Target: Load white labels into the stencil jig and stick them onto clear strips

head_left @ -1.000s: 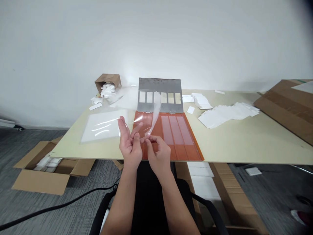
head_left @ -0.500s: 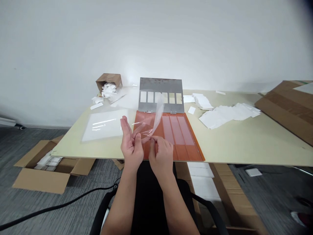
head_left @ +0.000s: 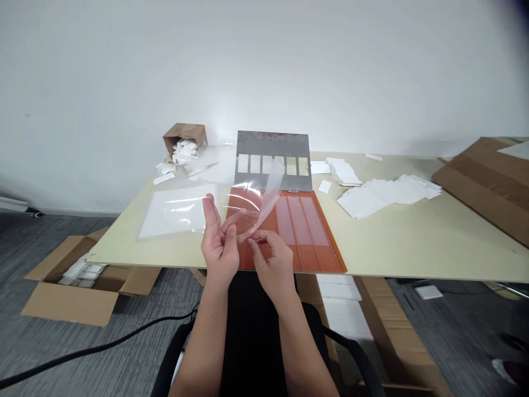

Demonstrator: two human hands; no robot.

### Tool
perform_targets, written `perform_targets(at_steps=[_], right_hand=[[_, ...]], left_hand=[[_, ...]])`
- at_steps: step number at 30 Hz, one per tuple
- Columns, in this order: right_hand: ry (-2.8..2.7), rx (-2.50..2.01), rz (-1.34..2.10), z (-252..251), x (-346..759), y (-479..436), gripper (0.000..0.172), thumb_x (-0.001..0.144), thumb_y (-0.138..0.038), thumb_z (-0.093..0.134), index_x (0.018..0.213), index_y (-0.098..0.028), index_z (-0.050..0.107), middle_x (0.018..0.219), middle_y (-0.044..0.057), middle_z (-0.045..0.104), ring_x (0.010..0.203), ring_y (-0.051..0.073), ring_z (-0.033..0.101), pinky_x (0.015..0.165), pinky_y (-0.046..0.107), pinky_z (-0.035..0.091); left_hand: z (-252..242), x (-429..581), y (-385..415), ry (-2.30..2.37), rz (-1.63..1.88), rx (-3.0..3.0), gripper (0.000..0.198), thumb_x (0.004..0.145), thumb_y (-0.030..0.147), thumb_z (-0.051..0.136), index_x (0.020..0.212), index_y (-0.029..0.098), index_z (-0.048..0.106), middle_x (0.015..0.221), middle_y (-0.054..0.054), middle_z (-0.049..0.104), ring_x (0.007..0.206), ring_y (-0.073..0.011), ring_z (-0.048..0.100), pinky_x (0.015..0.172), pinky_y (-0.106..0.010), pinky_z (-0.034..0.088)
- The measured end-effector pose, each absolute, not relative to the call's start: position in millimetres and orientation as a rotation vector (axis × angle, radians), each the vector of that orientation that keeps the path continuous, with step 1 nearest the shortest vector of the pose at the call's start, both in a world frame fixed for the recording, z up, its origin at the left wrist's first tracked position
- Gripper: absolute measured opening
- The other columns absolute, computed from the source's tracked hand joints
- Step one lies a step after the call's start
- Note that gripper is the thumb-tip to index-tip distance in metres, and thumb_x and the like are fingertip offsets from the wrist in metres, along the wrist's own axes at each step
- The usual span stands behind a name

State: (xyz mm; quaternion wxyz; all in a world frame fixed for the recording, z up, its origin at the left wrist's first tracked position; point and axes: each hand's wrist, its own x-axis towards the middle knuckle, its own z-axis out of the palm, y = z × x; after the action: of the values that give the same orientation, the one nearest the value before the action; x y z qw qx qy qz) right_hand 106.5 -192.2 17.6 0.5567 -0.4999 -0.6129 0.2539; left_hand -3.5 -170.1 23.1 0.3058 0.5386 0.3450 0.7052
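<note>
A clear plastic film point(head_left: 269, 201) is held up over the orange hinged frame point(head_left: 305, 257), its strip curling upward and away. My left hand point(head_left: 218, 247) grips the film between thumb and fingers, with other fingers raised. Close beside it, my right hand point(head_left: 273, 258) pinches the film's near edge between thumb and forefinger. Pale pink strips fill slots on the frame's right half; my hands and the film partly hide its left half. The frame's grey lid point(head_left: 273, 143) stands open behind, with a row of rectangular windows. Glossy clear sheets point(head_left: 173, 212) lie to the left.
A small carton point(head_left: 184, 130) of white pieces sits at the back left. White cards point(head_left: 388, 193) are fanned out on the right, near a big cardboard box point(head_left: 483, 184). An open carton point(head_left: 74, 300) stands on the floor at left. The table's front edge point(head_left: 413, 275) is close.
The film has opened out wider, its curled strip leaning further right. My right hand has shifted slightly left along the film's edge, and my left hand has also moved slightly left.
</note>
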Motion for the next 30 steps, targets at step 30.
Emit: perform_targets(at_steps=[30], right_hand=[[-1.449,-1.159,0.471,20.0,117.2,-200.0,0.010,0.090,-0.030,0.066,0.097,-0.023,0.065,0.097,0.003,0.074,0.091,0.018,0.067,0.084,0.034,0.052]], left_hand=[[33.8,-4.8,-178.6,0.947,1.725,1.526,0.090,0.090,0.035,0.071,0.154,0.054,0.011,0.169,-0.002,-0.010,0.118,-0.0283,0.067,0.064,-0.021,0.064]])
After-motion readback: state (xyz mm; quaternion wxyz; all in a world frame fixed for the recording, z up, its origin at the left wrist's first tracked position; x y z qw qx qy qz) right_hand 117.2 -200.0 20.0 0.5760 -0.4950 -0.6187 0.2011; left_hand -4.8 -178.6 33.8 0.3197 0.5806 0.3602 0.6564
